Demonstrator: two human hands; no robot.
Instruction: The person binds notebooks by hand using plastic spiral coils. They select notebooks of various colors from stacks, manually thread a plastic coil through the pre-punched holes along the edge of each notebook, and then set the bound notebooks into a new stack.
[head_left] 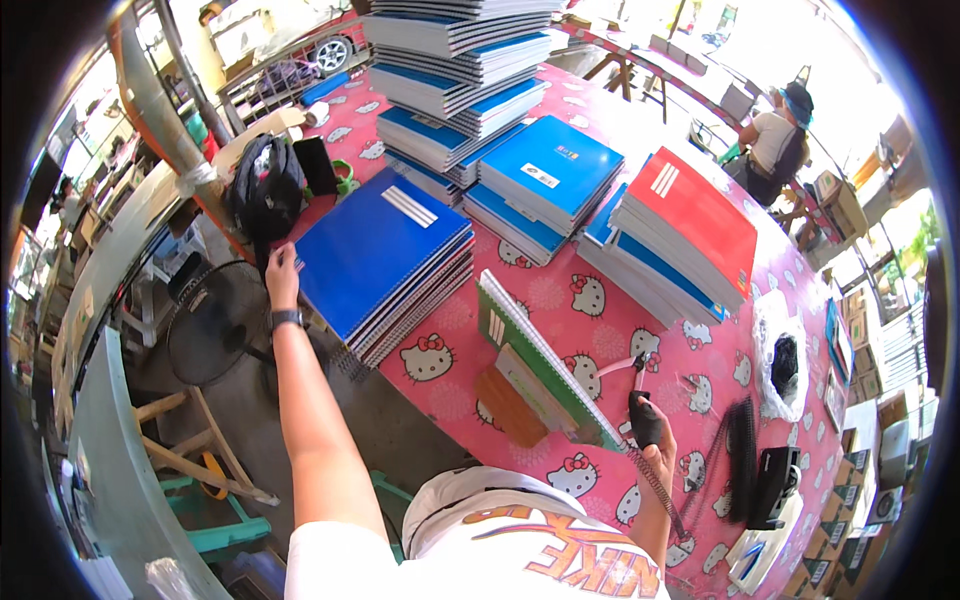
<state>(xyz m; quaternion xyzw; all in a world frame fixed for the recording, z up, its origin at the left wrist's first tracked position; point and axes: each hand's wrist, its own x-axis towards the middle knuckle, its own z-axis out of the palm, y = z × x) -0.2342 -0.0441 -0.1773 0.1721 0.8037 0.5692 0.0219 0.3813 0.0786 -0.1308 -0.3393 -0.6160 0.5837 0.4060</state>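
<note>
My left hand (284, 268) is closed in a pinch at the left edge of a stack of blue spiral notebooks (385, 250). What its fingers hold, if anything, is too small to tell. My right hand (655, 437) is closed around a black-gripped tool (645, 420) low at the right. Beyond it a small pliers-like piece with pinkish arms (638, 362) shows; I cannot tell whether they are joined. Just left of this hand a green spiral notebook (545, 365) stands on edge beside a brown wooden block (510, 408). A dark wire coil (657, 490) trails from its lower end.
A tall notebook stack (450, 90), a lighter blue stack (550, 165) and a red-topped stack (690, 215) stand on the pink patterned table (430, 355). A black bag (268, 190), phone (316, 165) and floor fan (215, 325) are left. A plastic bag (780, 355) and black coils (740, 460) lie right.
</note>
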